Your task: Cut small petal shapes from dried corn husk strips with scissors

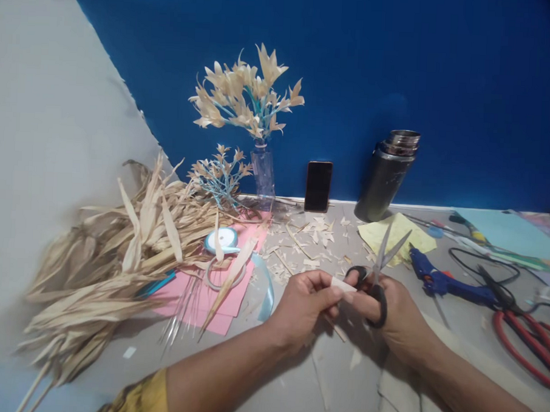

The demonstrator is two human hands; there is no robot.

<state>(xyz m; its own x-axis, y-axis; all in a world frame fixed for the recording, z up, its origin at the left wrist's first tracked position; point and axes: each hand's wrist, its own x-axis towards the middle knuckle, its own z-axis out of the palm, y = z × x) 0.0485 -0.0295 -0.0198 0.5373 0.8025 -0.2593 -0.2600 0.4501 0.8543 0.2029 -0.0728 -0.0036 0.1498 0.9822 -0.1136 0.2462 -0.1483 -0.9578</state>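
Note:
Near the middle of the table, my left hand (308,304) is closed, pinching a small pale strip (343,285) between thumb and fingers. My right hand (391,308) has its fingers through the black handles of a pair of scissors (382,259), whose blades stand apart and point up and away. The right thumb and fingertips also reach the right end of the pale strip. Small husk scraps (319,232) lie scattered on the table beyond both hands.
Dried husks (165,225) pile at left, beside pink sheets (224,322) with ribbon (221,240) and wires. Behind stand a bottle (263,175) of husk flowers, a phone (318,186) and a leaning flask (385,177). A blue glue gun (449,283) and red-handled cutters (524,344) lie right.

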